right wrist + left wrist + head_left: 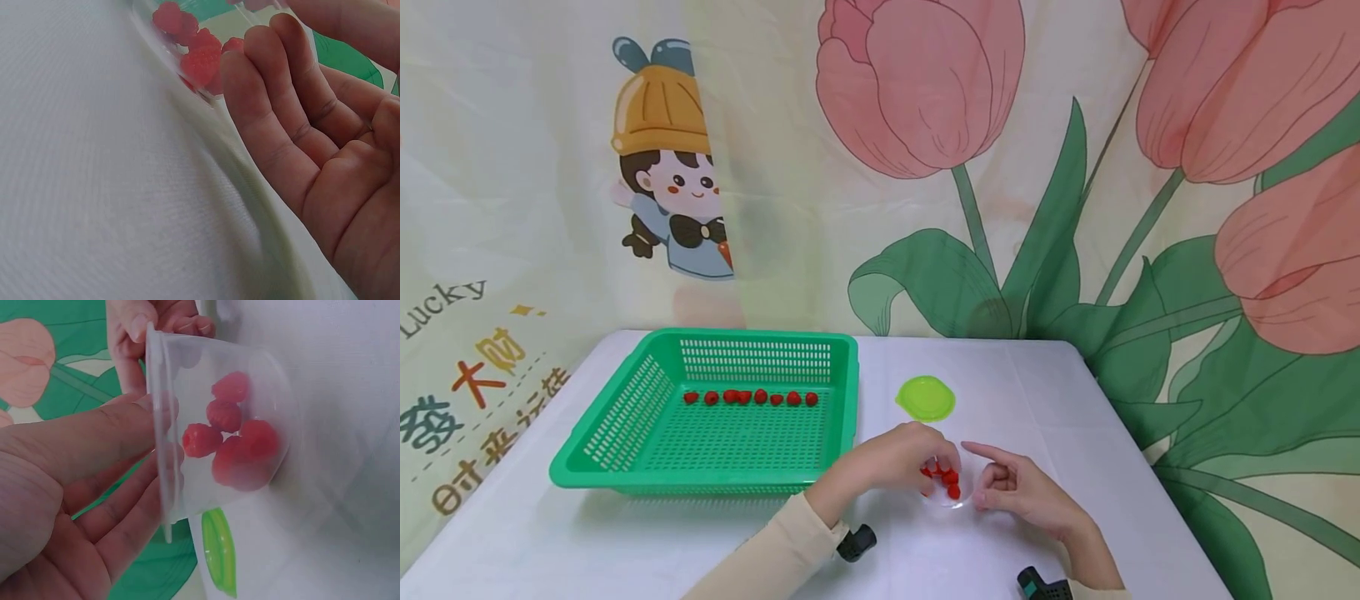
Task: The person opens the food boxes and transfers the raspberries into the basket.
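A clear plastic tub (187,375) holding several red raspberries (224,416) stands on the white table between the hands. My left hand (917,454) reaches over its mouth, thumb and fingertips inside the rim near the berries. No berry shows between those fingers. My right hand (1018,492) holds the tub at its right side, with bent fingers (256,100) at the outer wall, the thumb by the rim and the index finger stretched out. In the green basket (700,479), a row of raspberries (760,397) lies towards the back.
A lime-green lid (927,398) lies on the table behind the tub. The basket takes up the left of the white table (1037,392). A cloth printed with tulips (925,83) hangs behind the table.
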`<state>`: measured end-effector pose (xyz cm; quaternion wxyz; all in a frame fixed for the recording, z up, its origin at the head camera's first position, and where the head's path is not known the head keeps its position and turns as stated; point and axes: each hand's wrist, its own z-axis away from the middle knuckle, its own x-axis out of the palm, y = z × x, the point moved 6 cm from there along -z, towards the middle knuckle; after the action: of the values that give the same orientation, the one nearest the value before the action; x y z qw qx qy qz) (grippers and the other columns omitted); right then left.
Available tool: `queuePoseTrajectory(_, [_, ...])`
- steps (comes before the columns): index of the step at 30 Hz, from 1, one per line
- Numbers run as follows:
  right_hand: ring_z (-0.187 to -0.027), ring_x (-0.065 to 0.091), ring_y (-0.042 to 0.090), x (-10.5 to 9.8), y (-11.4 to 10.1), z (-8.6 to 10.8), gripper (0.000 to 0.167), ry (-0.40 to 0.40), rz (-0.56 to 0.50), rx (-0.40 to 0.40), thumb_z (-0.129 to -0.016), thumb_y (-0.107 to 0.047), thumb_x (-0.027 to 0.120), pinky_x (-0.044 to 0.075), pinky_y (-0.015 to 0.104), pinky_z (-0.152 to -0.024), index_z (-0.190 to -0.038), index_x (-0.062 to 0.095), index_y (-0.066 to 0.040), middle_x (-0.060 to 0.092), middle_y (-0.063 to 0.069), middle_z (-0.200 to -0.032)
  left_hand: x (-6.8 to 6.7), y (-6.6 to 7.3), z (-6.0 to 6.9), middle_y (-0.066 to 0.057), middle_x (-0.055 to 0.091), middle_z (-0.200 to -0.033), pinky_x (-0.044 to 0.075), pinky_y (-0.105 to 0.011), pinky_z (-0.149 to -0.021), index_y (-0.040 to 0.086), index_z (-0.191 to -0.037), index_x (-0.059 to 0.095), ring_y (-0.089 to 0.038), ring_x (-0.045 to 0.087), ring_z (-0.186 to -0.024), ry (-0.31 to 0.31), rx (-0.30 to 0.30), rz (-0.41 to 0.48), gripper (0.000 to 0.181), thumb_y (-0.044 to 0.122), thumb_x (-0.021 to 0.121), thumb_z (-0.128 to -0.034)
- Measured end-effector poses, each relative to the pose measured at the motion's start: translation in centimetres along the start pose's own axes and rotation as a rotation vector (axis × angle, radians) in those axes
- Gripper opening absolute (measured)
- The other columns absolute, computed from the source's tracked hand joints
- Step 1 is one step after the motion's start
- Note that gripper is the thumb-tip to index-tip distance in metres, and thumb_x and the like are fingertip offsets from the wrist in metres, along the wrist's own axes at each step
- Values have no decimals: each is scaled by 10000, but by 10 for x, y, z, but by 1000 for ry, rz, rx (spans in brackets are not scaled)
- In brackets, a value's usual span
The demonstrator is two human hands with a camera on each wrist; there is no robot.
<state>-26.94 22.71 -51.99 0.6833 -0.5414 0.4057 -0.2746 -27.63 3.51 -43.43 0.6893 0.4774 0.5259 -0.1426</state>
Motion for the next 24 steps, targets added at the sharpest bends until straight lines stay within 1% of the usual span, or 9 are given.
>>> queuePoseTrajectory(5, [-828, 703, 165, 0, 0, 1, 766, -7, -16, -9, -958, -136, 803, 584, 249, -775, -1619, 422, -76, 685, 115, -962, 9, 0, -7, -2, 761, -990, 511, -152, -817, 109, -1131, 796, -138, 695, -922, 0, 25, -21, 295, -30, 837, -873])
queuePoseTrajectory(9, [-825, 700, 154, 1, 0, 1, 772, -17, -19, -15, -960, -138, 802, 582, 245, -774, -1622, 412, -68, 682, 107, -958, 16, 0, -11, 8, 752, -955, 491, -136, -782, 117, -1132, 805, -130, 679, -883, -1, 35, -52, 299, -20, 844, -868])
queuePoseTrajectory(15, [-829, 699, 154, 1, 1, 1, 776, -18, -21, -11, -962, -145, 801, 581, 246, -773, -1624, 406, -63, 691, 112, -966, 24, -3, -16, 60, 750, -957, 482, -123, -789, 146, -1132, 813, -66, 643, -865, -19, 41, -101, 331, -33, 846, -855])
queuePoseTrajectory(24, [-825, 699, 150, 1, 2, 0, 755, -14, -12, -9, -968, -110, 787, 579, 248, -770, -1621, 410, -67, 692, 111, -961, 31, -7, -21, 79, 753, -952, 482, -112, -785, 153, -1080, 824, -22, 618, -835, 0, 44, -106, 306, -38, 856, -843])
